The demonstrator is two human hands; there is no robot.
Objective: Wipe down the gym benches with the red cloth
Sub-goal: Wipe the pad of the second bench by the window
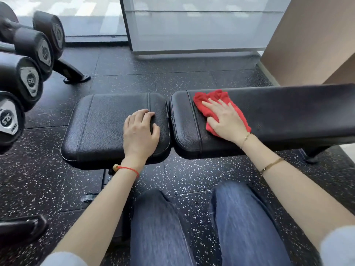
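A black padded gym bench lies across the view in two parts: a short seat pad (99, 127) on the left and a long back pad (284, 114) on the right, with a narrow gap between them. The red cloth (208, 98) lies crumpled on the left end of the long pad. My right hand (225, 120) presses flat on the cloth with fingers spread. My left hand (141, 130) rests on the right end of the seat pad, fingers curled against the leather, holding nothing.
A rack of black dumbbells (28, 77) stands at the left, its foot (74, 73) on the speckled rubber floor (192, 73). A glass partition (192, 25) is behind the bench and a brown wall (311, 39) at the right. My knees in blue jeans (163, 227) are just before the bench.
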